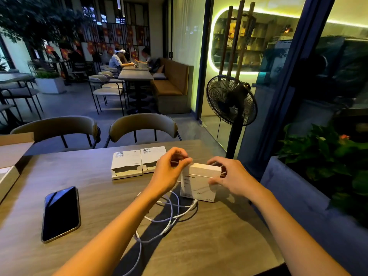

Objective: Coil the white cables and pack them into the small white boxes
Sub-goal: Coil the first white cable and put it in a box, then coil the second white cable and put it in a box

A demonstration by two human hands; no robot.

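A small white box (200,181) stands tilted on the wooden table (99,196), held between both hands. My right hand (229,176) grips its right side with curled fingers. My left hand (171,168) pinches at the box's top left corner, where something small and white shows between the fingertips. Loose white cables (173,214) lie tangled on the table just in front of the box and trail toward the near edge. Two more white boxes (127,164) (152,158) lie flat side by side behind, their end flaps open.
A black phone (61,213) lies face up at the left. A cardboard box (12,156) sits at the far left edge. Two chairs (139,126) stand across the table. A black standing fan (232,104) and a planter (322,162) are on the right.
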